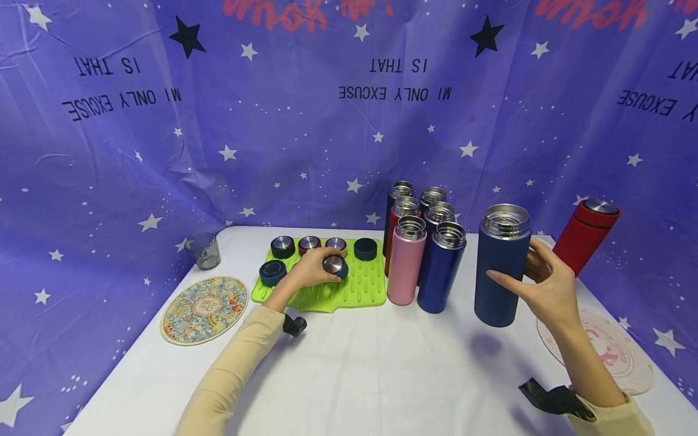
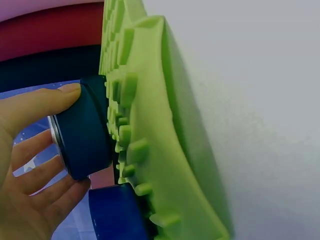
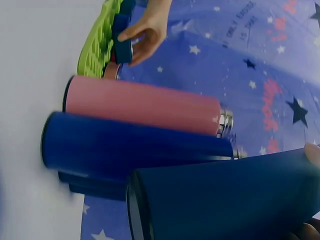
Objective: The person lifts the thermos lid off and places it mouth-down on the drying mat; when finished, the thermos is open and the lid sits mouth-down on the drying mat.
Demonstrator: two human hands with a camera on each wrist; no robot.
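My left hand (image 1: 311, 269) pinches a dark blue bottle lid (image 1: 335, 265) with a steel top, right at the green mat (image 1: 357, 293). In the left wrist view, the thumb lies on one side of the lid (image 2: 82, 140) and the fingers reach behind it. On the right, my right hand (image 1: 551, 293) grips an uncapped dark blue bottle (image 1: 493, 284) around its side. This bottle is upright and raised, with a shadow on the table beneath it. Several other lids, among them a dark blue one (image 1: 272, 273), sit on the mat.
Several uncapped bottles stand mid-table, including a pink one (image 1: 406, 266) and a blue one (image 1: 440, 272). A capped red bottle (image 1: 586, 236) stands behind my right hand. A grey cup (image 1: 203, 251) and patterned round mat (image 1: 205, 312) lie left; a pale round mat (image 1: 627, 357) lies right.
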